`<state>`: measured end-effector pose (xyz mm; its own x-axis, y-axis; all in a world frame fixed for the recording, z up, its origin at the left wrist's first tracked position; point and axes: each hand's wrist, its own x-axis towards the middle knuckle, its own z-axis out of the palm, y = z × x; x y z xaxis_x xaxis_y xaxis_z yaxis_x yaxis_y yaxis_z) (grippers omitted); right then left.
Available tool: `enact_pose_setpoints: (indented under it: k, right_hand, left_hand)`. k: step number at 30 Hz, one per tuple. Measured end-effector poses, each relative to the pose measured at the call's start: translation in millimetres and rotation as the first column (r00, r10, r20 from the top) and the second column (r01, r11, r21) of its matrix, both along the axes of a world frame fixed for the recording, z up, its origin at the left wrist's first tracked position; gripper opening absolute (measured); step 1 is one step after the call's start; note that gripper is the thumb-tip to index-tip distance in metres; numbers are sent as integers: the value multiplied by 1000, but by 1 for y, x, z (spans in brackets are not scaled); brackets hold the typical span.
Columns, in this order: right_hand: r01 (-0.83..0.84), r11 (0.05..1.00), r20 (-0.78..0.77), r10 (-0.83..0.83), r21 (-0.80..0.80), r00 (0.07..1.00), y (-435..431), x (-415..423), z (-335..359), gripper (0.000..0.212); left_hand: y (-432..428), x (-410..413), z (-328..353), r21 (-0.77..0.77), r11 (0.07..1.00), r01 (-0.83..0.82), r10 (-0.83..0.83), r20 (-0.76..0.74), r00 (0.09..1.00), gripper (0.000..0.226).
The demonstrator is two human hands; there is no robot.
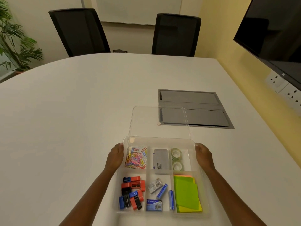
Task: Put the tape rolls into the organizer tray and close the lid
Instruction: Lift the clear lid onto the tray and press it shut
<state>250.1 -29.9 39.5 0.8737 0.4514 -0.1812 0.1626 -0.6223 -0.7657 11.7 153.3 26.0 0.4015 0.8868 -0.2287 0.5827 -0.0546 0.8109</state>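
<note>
Head cam: two tape rolls [176, 159] sit in one tray [199, 162] compartment, left hand [114, 158] and right hand [204, 154] fingers clamped on its sides, one clear lid [146, 121] behind.

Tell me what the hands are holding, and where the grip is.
Both hold the clear organizer tray by its far corners: left hand on the left side wall, right hand on the right. The lid lies untouched beyond.

Two clear, glossy tape rolls [176, 159] lie flat, one just behind the other, in the upper right compartment of the clear plastic organizer tray [201, 176], low in the frame right of centre. The transparent flat lid [143, 121] lies off the tray, just above it.
</note>
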Motion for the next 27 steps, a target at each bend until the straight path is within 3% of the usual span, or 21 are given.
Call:
enact_pose_setpoints:
  k: [7, 14, 17, 20, 22, 27]
  right_hand:
    - [-28, 996, -66, 22, -84, 998, 59, 46, -6, 35]
    - [-36, 992, -111, 22, -123, 994, 99, 82, -23, 30]
    - [10, 987, -93, -26, -161, 995, 107, 94, -30, 15]
    - [13, 971, -103, -39, -240, 994, 114, 103, -33, 38]
    - [-13, 962, -108, -17, -273, 994, 117, 108, -30, 39]
    - [-86, 984, 31, 92, -159, 995, 122, 113, -8, 25]
  left_hand:
    - [62, 34, -9, -201, 980, 12, -4, 37, 999, 63]
    - [99, 64, -21, -293, 955, -49, 96, 148, 984, 54]
    - [103, 72, -16, -361, 933, -9, 82, 187, 979, 55]
    - [103, 78, -14, -447, 893, 42, 68, 227, 972, 64]
    - [104, 81, -8, -473, 880, 41, 73, 219, 973, 65]
    - [113, 85, 1, -482, 875, -43, 142, 171, 975, 67]
